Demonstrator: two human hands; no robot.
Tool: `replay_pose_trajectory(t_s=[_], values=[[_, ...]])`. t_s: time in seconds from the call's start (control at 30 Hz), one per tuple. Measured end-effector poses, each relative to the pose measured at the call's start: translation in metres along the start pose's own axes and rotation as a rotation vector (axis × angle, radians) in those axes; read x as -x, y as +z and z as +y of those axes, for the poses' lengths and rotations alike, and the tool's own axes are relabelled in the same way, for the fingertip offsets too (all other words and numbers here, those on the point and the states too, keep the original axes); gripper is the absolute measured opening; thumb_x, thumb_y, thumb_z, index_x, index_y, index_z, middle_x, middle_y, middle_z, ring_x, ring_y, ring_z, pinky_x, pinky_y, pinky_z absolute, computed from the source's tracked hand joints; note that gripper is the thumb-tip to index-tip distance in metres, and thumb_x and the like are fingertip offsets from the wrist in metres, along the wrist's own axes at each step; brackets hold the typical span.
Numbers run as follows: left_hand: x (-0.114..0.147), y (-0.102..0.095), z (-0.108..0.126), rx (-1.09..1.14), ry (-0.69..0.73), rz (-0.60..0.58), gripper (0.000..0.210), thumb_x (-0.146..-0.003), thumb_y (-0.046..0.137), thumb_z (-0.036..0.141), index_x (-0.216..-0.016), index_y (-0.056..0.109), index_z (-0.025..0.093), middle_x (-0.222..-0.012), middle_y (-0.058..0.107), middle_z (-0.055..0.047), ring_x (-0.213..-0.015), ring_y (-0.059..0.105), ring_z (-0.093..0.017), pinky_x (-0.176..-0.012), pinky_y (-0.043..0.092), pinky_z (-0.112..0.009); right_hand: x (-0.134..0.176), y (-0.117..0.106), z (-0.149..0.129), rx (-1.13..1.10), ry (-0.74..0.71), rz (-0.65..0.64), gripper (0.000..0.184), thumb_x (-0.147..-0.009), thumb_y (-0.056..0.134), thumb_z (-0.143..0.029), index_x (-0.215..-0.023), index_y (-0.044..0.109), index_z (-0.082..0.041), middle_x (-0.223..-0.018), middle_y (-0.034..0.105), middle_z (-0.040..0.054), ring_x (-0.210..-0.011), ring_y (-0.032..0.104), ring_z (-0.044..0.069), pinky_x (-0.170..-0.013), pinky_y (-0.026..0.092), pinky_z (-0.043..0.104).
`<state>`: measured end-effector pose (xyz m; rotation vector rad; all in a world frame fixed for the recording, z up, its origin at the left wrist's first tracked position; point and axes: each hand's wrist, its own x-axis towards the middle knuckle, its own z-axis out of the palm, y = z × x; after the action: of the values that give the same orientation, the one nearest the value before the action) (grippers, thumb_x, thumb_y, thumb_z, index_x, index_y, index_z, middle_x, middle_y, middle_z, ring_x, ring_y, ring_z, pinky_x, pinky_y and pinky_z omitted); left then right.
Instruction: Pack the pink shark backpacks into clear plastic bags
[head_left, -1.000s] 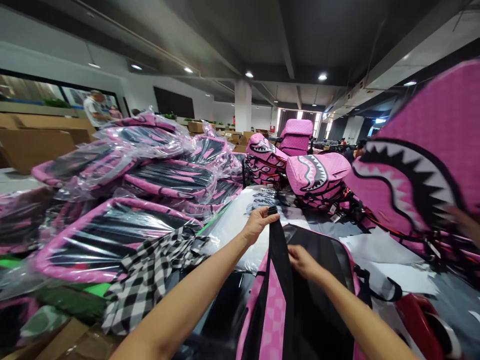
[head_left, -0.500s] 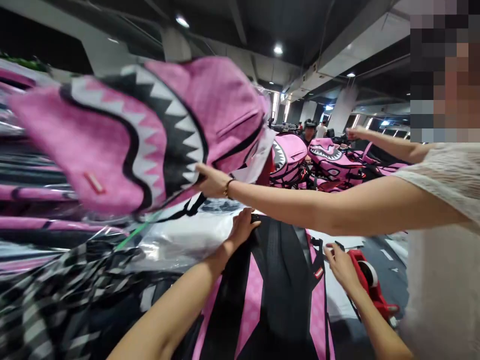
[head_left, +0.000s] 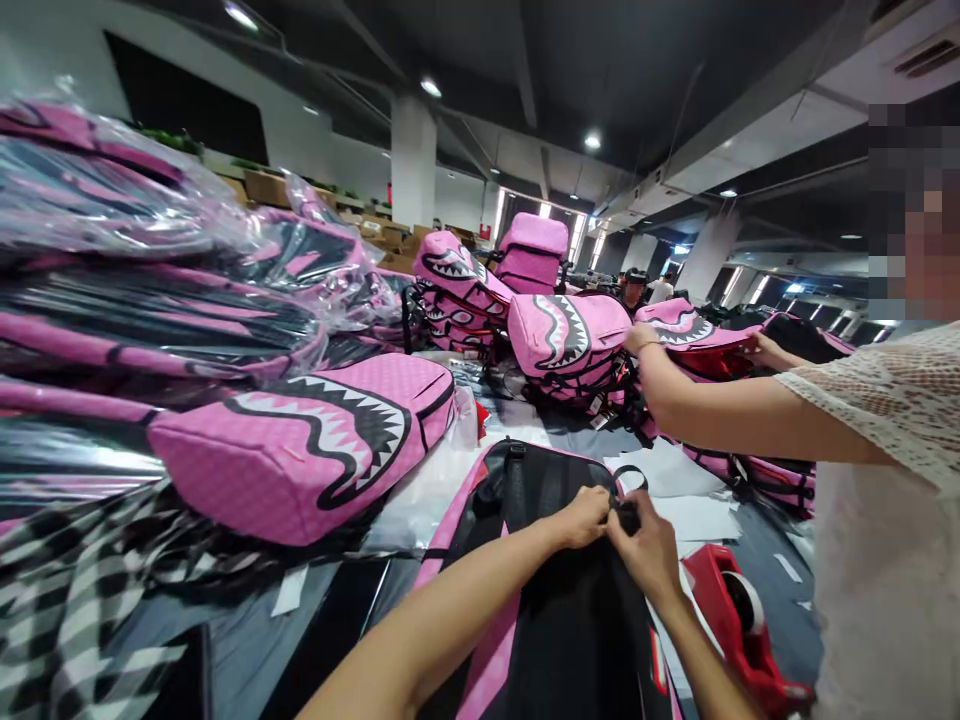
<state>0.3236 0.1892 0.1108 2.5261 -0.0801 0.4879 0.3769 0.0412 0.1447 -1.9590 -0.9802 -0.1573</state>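
A pink and black backpack (head_left: 555, 600) lies before me with its black back panel and shoulder straps facing up. My left hand (head_left: 589, 515) is closed at its upper right corner, fingers pinched on a black strap. Right beside it, my right hand (head_left: 646, 540) pinches the same strap, and a loop of black webbing (head_left: 631, 474) sticks up above the fingers. What lies between the fingertips is mostly hidden. A black buckle (head_left: 514, 450) sits on the left strap, apart from both hands.
Left of me lies a pink shark-mouth backpack (head_left: 337, 430), beside plastic-wrapped backpacks (head_left: 150, 310) in a stack. A red tape dispenser (head_left: 739, 620) and white paper sheets (head_left: 682, 490) are at right. A co-worker's arm (head_left: 720, 410) reaches to more backpacks (head_left: 570, 335). Checkered cloth (head_left: 82, 600) hangs at lower left.
The co-worker's hand has let go of the shark-mouth backpack, now lying at left, and moved back to the pile. My left hand has shifted from the left strap's buckle to the right strap.
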Motion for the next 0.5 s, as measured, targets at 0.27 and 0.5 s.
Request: replay_pose_trajectory(t_s=[0.27,0.5], values=[[0.005,-0.002,-0.001,0.135,-0.002,0.076,0.018,-0.085,0.061,0.014,-0.094,0.074,0.021,-0.091,0.075,-0.002,-0.087,0.068,-0.021,-0.083,0.049,-0.029,0.054,-0.031,-0.044,0.036,-0.318,0.066,0.016,-0.084,0.063,-0.041,-0.091,0.062,-0.026,-0.066,0.066,-0.0010,-0.053,0.063,0.018,-0.055,0.051,0.028],[0.028,-0.040,0.056,0.090,0.229,0.232,0.064,-0.085,0.069,0.026,-0.146,0.048,0.021,-0.148,0.055,-0.013,-0.138,0.047,-0.028,-0.120,0.027,-0.043,0.022,-0.075,-0.046,-0.067,-0.132,0.007,0.031,-0.081,0.064,-0.053,-0.080,0.062,-0.022,-0.066,0.065,0.0006,-0.059,0.061,0.018,-0.056,0.050,0.027]])
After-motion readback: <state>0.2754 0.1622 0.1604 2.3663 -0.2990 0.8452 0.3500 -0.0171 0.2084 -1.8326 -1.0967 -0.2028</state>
